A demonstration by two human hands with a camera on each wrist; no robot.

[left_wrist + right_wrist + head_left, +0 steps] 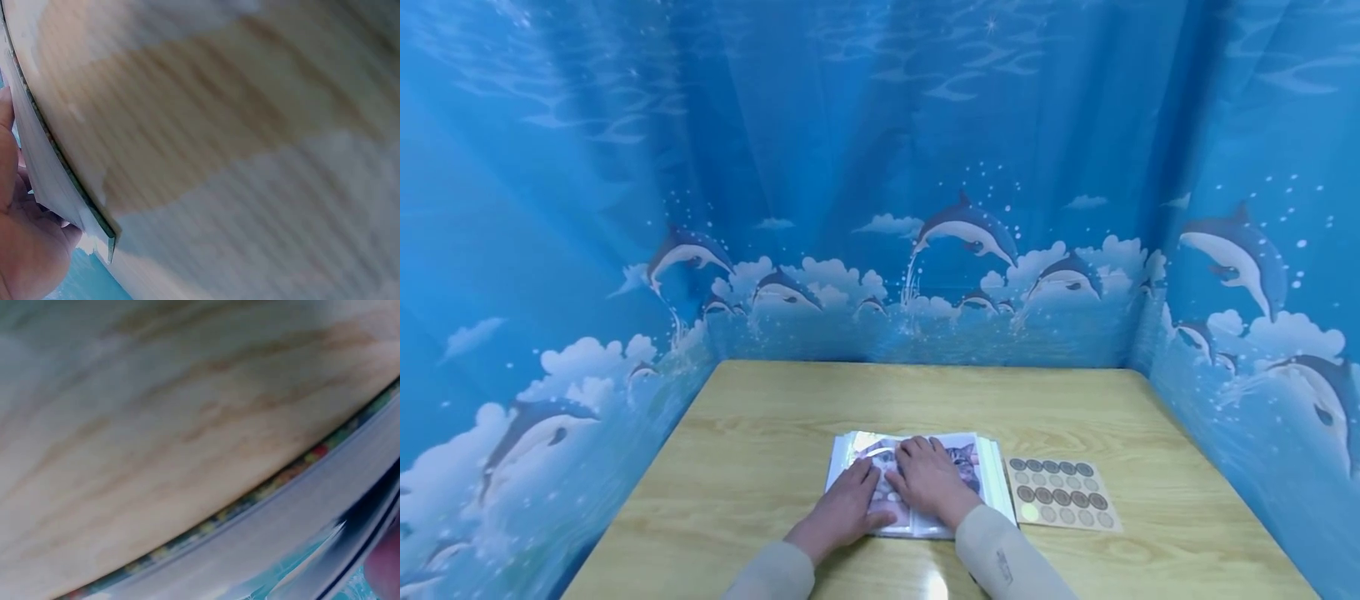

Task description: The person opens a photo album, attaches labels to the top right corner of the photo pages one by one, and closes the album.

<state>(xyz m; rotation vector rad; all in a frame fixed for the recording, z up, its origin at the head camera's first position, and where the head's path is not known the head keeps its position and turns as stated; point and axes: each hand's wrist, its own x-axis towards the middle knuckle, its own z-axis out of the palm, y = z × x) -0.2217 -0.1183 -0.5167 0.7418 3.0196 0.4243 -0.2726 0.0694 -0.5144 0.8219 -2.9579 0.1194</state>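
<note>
An open photo album [1002,487] with clear sleeves and cat photos lies on the table. My left hand [844,510] rests on its left page, fingers pointing away from me and thumb near the lower edge. Across the middle, my right hand [928,482] presses on the pages, covering part of a cat photo [962,463]. In the left wrist view the left hand [28,244] lies against the album's page edges [53,181]. The right wrist view catches the album's cover edge [250,503], patterned in several colours, and a blurred bit of the right hand [384,569].
A sheet of round stickers [1063,494], in dark and light rows, lies just right of the album. The wood-grain table [760,433] is enclosed by blue dolphin-print curtains [850,167] at the back and both sides.
</note>
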